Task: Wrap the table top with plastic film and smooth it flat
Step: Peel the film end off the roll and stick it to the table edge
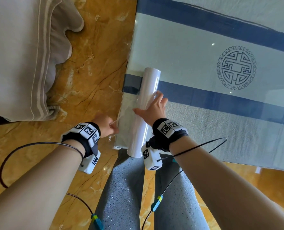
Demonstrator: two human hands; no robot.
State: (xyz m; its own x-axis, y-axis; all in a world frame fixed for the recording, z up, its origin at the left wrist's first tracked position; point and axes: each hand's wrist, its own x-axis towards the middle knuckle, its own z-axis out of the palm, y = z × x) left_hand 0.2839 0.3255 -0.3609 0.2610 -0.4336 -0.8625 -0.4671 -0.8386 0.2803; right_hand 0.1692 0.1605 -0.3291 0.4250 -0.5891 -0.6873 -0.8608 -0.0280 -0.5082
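Film start at tabletop (196,52) edge.
Pinched in left hand (104,126): loose film (127,112) end, lower centre, likely as anchor. Pressed under right hand (154,110), fingers spread flat: roll (146,97), centre frame along left edge, probably steadied for unrolling.

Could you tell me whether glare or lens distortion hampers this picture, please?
In the head view, wide-angle distortion bows the edges of the table top; small bright reflections dot its glossy surface; a glare strip runs along the film roll; the loose clear film at the left hand is faint, hard to trace.
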